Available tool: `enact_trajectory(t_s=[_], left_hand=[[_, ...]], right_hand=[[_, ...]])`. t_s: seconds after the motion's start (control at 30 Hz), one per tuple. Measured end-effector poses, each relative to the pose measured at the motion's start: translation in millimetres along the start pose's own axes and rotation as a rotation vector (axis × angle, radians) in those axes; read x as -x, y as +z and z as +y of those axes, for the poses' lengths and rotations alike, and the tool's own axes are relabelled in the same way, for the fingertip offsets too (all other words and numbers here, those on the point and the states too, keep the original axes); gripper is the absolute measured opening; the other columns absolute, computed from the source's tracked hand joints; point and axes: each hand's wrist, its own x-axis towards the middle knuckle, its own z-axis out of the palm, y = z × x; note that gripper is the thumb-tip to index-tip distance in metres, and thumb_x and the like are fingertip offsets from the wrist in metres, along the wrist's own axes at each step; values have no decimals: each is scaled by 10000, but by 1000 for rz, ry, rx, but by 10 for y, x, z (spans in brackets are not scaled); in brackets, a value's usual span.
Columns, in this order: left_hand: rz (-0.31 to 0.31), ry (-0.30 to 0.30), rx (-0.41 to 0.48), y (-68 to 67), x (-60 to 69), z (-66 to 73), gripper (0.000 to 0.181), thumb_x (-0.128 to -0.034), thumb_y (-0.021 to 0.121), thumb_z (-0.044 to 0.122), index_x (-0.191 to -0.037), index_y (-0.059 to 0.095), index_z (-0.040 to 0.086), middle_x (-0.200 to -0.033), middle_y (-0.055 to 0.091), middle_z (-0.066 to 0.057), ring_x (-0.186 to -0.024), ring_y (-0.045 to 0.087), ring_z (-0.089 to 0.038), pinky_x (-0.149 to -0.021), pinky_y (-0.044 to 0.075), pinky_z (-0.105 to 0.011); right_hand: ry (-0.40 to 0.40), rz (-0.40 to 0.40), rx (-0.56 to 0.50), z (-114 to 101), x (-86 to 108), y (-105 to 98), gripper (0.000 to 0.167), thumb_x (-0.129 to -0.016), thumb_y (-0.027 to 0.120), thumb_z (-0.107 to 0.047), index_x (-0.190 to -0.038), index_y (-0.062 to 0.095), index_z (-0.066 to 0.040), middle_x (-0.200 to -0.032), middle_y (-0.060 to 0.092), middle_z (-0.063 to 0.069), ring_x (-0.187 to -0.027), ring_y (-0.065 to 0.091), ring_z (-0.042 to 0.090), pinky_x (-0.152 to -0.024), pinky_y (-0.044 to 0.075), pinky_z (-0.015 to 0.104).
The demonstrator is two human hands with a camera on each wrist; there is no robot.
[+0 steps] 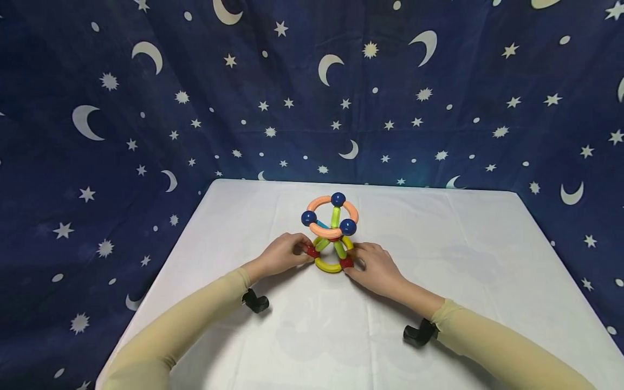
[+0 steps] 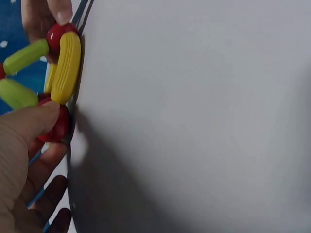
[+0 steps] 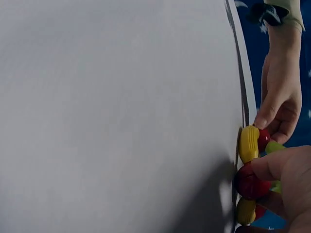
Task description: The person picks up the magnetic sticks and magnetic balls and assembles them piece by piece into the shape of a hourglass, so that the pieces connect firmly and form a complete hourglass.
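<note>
A toy built of magnetic balls and rods stands upright on the white table. Its base ring joins red balls with a curved yellow rod (image 1: 328, 267); straight green rods (image 1: 336, 218) rise inside. On top, orange curved rods (image 1: 325, 232) link three blue balls (image 1: 338, 199) in a ring. My left hand (image 1: 284, 253) pinches the left red ball (image 2: 60, 125) between thumb and fingers. The right red ball (image 3: 250, 181) is pinched by my right hand (image 1: 377, 269) in the same way. A short blue rod (image 1: 322, 224) shows partly behind the upper ring.
The white table (image 1: 439, 233) spreads around the toy on all sides. Behind it and to the sides hangs a dark blue cloth (image 1: 292, 108) with moons and stars. Black wrist mounts (image 1: 420, 332) sit at both cuffs, close above the tabletop.
</note>
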Motion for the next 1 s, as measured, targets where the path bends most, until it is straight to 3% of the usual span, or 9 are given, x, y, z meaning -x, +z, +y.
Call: enact_trajectory(t_s=[0.27,0.53,0.8,0.93,1.0], left_hand=[[14,-22,-54,216,-312,307,343,-875,817,350,-1138,692,170,-943,681,127,-905,551,-121,-816,442,-323],[38,-9,-70,348,-506,448,351,-872,822,370,-1136,692,180,-922,676,150,-873,554,-97,-792,428,-306],[9,-3,-9,309,-480,456,313,-911,758,270,-1194,695,151,-983,702,106,-907,584,-116,-843,450,-329],[28,-39,73,205,-447,470,306,-984,614,203,-1275,673,127,-1117,706,27,-1018,617,-145,-918,483,-349],[68,-68,174,109,-441,515,312,-1025,537,211,-1295,661,114,-1151,703,-15,-1065,634,-178,-938,497,-379]], right_hand=[[54,28,-52,387,68,-199,481,-919,735,-275,-1342,663,-59,-1424,592,139,-1343,472,405,-1073,359,637],[105,25,-141,593,112,-332,484,-935,729,-247,-1363,638,-40,-1442,572,155,-1354,457,403,-1102,363,602],[132,3,-207,615,102,-363,474,-956,702,-250,-1377,626,-47,-1460,553,170,-1368,444,415,-1104,356,617],[222,13,-363,610,67,-470,415,-1006,614,-216,-1385,614,-46,-1446,560,186,-1344,486,408,-1088,388,602],[282,46,-478,602,28,-568,402,-1044,562,-240,-1385,603,-30,-1429,572,199,-1333,498,398,-1086,399,585]])
